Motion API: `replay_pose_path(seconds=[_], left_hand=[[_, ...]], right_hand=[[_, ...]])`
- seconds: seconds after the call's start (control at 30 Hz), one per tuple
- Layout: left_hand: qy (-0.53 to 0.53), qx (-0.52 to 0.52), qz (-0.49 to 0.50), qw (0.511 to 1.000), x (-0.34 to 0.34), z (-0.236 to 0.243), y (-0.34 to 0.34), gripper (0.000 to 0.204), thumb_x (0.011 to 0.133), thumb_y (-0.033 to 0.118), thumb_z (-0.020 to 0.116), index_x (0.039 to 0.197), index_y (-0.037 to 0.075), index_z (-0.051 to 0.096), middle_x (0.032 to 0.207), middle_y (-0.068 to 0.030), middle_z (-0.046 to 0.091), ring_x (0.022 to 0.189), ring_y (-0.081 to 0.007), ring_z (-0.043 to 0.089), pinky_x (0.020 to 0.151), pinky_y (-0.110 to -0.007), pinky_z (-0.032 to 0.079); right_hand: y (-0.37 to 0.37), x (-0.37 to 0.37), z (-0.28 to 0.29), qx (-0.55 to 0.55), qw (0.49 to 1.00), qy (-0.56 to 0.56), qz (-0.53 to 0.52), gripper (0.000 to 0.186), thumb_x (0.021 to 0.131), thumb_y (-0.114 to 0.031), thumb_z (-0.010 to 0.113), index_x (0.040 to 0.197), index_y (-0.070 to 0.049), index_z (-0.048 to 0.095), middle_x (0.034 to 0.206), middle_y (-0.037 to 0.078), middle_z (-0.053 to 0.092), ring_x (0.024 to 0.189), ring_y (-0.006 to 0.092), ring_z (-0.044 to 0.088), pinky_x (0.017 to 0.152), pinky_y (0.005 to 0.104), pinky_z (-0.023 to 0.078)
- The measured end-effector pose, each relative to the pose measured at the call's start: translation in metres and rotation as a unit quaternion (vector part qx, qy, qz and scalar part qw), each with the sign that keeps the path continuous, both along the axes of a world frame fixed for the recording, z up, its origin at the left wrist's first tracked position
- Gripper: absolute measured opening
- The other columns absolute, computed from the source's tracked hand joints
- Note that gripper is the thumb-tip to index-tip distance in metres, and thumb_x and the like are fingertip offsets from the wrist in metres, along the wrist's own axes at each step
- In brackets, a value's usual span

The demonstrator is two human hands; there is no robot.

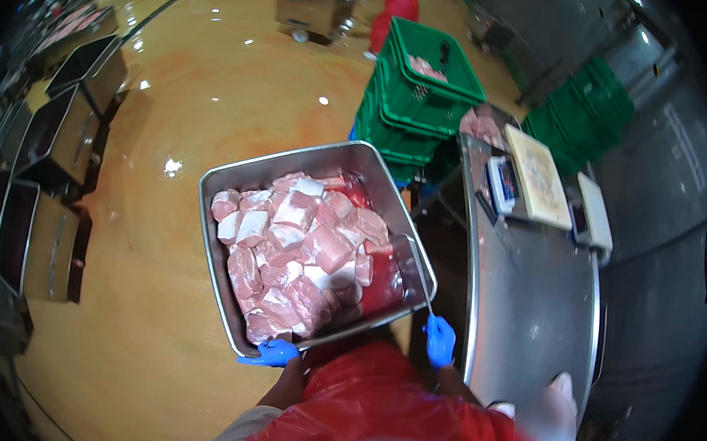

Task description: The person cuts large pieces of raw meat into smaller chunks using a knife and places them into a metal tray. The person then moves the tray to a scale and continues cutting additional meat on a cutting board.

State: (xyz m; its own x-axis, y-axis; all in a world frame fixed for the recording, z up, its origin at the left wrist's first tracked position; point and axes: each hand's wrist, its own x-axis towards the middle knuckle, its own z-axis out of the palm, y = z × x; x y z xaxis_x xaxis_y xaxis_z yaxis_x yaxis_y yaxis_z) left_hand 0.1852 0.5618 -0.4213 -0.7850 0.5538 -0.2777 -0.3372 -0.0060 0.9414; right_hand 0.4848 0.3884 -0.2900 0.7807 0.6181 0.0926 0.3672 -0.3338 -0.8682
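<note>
A square stainless-steel bin [284,157] full of pale pink meat chunks [327,250], some with white fat, fills the middle, with red liquid pooled at its right side. My left hand [275,352], in a blue glove, grips the bin's near left rim. My right hand [440,341], also blue-gloved, is closed on a thin metal rod [428,295] that runs up over the bin's right side. A red apron [341,400] covers my front below the bin.
Right: steel table [532,307] with cutting board [537,176], scales [501,184], meat [483,127]. Beside it, green crates [410,110], more behind [578,113]. Left: steel carts [57,241] on the wet yellow floor [136,279]. A person [392,18] in red stands by a meat cart [302,12].
</note>
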Motion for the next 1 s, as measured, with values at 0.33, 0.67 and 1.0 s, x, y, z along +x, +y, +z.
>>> replay_pose_path(seconds=[0.33, 0.67, 1.0], left_hand=[[0.080, 0.003, 0.041, 0.996, -0.028, -0.030, 0.007, 0.090, 0.076, -0.005, 0.047, 0.154, 0.003, 0.004, 0.107, -0.0214, 0.057, 0.087, -0.0284, 0.054, 0.086, -0.038, 0.045], [0.118, -0.025, 0.062, 0.991, -0.028, -0.044, 0.023, 0.085, 0.078, -0.003, 0.046, 0.154, 0.003, 0.009, 0.111, -0.0201, 0.052, 0.087, -0.0275, 0.051, 0.084, -0.037, 0.045], [0.154, 0.018, 0.087, 0.984, -0.018, -0.104, 0.019, 0.082, 0.079, -0.001, 0.046, 0.154, 0.003, 0.013, 0.115, -0.0188, 0.048, 0.087, -0.0267, 0.048, 0.083, -0.036, 0.044]], right_hand=[[0.095, 0.045, -0.109, -0.092, 0.991, -0.076, -0.056, 0.038, 0.083, -0.034, 0.074, 0.070, -0.003, 0.055, 0.066, 0.016, 0.059, 0.059, 0.0350, 0.056, 0.060, 0.0450, 0.046], [0.101, 0.074, -0.180, -0.290, 0.946, -0.142, 0.002, 0.047, 0.083, -0.043, 0.067, 0.101, -0.001, 0.057, 0.089, 0.026, 0.067, 0.087, 0.0437, 0.066, 0.079, 0.0522, 0.051], [0.102, 0.050, -0.194, -0.081, 0.962, -0.254, -0.053, 0.017, 0.095, -0.025, 0.049, 0.097, -0.008, 0.051, 0.080, 0.021, 0.065, 0.072, 0.0425, 0.063, 0.064, 0.0541, 0.047]])
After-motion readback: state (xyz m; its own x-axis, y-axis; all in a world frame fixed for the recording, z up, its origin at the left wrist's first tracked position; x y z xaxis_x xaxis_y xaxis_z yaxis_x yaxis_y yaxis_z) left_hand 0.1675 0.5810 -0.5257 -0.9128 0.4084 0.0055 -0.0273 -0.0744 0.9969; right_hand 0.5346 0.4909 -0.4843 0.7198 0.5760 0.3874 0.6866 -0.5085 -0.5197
